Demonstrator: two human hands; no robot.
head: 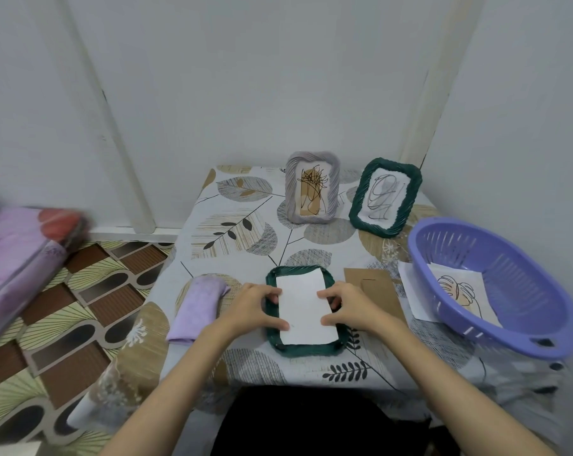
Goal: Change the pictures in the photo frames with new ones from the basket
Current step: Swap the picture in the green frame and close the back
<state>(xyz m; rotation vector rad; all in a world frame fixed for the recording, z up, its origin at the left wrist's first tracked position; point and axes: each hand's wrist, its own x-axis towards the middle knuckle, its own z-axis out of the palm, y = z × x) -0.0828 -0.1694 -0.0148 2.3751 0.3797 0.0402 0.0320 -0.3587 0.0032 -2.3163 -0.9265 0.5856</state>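
Now paper point(306, 307) between left hand point(257, 307), right hand point(349, 307)

On your worktop point(245, 205), covered by a leaf-print cloth, a rolled lilac towel point(196, 309) lies at the near left. A purple-covered mattress point(12, 258) sits over the patterned floor point(81, 307).
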